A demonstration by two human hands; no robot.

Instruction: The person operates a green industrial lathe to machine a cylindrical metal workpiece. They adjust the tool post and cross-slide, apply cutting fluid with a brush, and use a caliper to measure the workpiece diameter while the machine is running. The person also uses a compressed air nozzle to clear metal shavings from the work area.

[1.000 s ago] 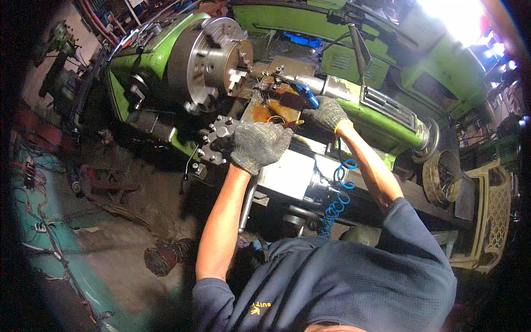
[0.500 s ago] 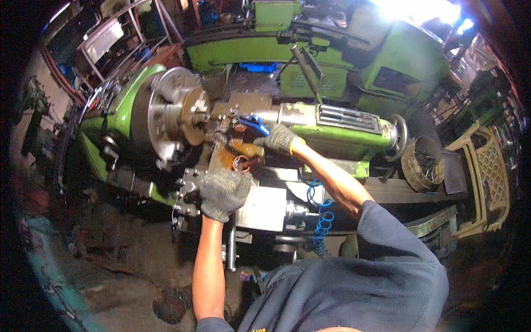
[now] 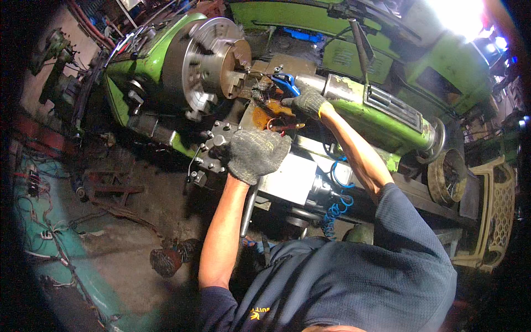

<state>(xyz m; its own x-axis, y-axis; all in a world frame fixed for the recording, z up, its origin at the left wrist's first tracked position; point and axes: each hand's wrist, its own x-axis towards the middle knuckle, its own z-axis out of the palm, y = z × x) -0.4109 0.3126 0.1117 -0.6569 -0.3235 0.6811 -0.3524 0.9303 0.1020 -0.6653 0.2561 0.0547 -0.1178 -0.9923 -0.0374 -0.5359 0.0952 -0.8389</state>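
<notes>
My right hand [image 3: 307, 104], in a dark knit glove, is closed round a blue air blow gun [image 3: 285, 84]. Its nozzle points left toward the lathe's large round chuck [image 3: 213, 63] and the brownish disc-shaped workpiece [image 3: 235, 69] on its face. The chuck's outer jaws are smeared, as if turning. My left hand [image 3: 258, 155], gloved alike, is curled over the tool post [image 3: 213, 152], and what its fingers hold is hidden. A metal lever [image 3: 249, 213] slants down from below that hand. Between the hands lies an orange-brown, oily-looking piece [image 3: 265, 115].
A blue coiled hose [image 3: 336, 213] hangs below my right forearm. The green tailstock [image 3: 359, 102] ends in a handwheel [image 3: 436, 138]. At right are a round bin [image 3: 447, 177] and a beige plastic chair [image 3: 492, 213]. Cables [image 3: 58, 243] lie on the floor at left.
The view has shifted and tilted, so the lathe sits higher and further right. Both hands keep nearly the same places on the machine, and the blow gun stays in my right hand.
</notes>
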